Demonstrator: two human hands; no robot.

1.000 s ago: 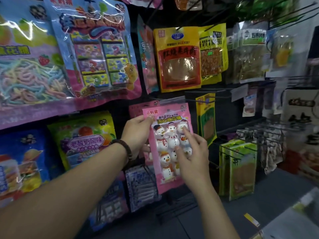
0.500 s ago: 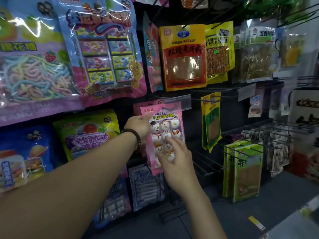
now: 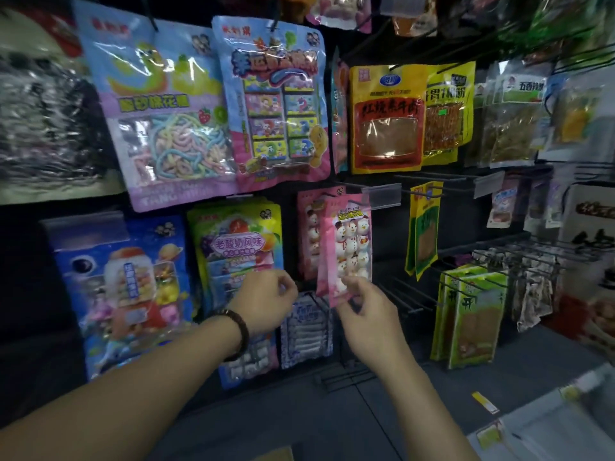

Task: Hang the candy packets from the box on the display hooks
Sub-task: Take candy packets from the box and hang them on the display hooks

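A pink candy packet with snowman sweets [image 3: 346, 241] hangs from a display hook [image 3: 352, 189] in the middle of the rack, in front of another pink packet [image 3: 307, 234] of the same kind. My right hand [image 3: 366, 311] is just below it and pinches its lower edge between thumb and fingers. My left hand [image 3: 266, 302], with a dark bead bracelet on the wrist, hovers to the left of the packet with loosely curled fingers and holds nothing. The box is hidden from view.
Large candy bags [image 3: 276, 104] hang above, and blue and green bags [image 3: 236, 247] hang to the left. A clear price-tag holder [image 3: 382, 196] sits on the hook's end. Bare hooks [image 3: 409, 294] stick out to the right, beside green packets [image 3: 472, 314].
My left hand let go of the packet's top and dropped down to the left. My right hand slid from the packet's front to its lower edge. The packet now hangs on the hook.
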